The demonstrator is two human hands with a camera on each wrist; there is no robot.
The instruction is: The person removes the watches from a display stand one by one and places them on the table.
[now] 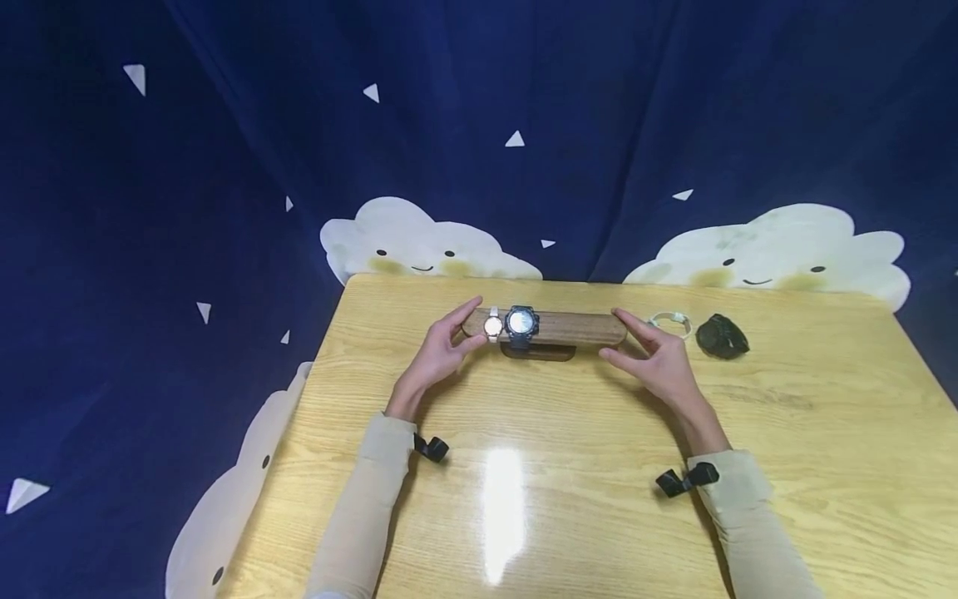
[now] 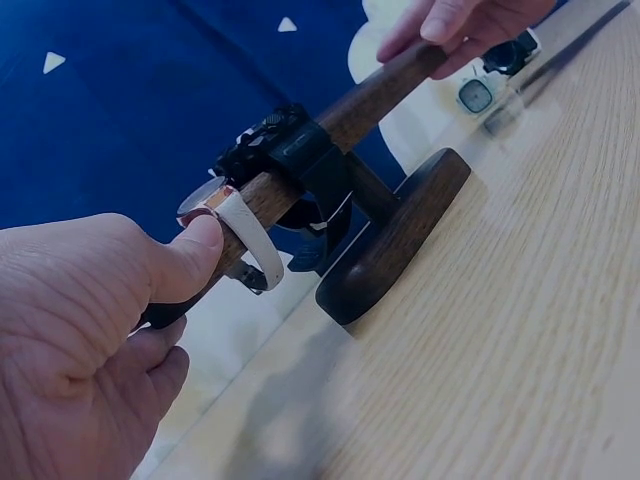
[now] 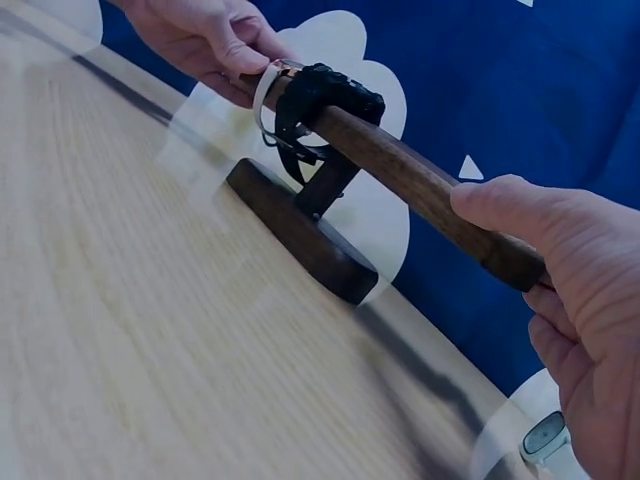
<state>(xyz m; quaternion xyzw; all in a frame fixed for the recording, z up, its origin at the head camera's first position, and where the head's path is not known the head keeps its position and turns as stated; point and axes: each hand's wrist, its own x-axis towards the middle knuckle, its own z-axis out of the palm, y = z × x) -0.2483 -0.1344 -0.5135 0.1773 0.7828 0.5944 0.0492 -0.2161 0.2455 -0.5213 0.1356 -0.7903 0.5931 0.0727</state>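
Observation:
A dark wooden watch stand stands upright near the back of the table, a round-ended bar on a short post over an oval base. My left hand grips the bar's left end, thumb by a small white-strapped watch and fingers curled below. The right end is held by my right hand, its thumb on the near side of the bar and fingers around the far side. Beside the white-strapped watch, a chunky black watch is looped around the bar. The bar's right half carries no watch.
Right of the stand lie a pale-strapped watch with a squarish face and another black watch. A dark blue curtain with white clouds and triangles hangs behind the wooden table.

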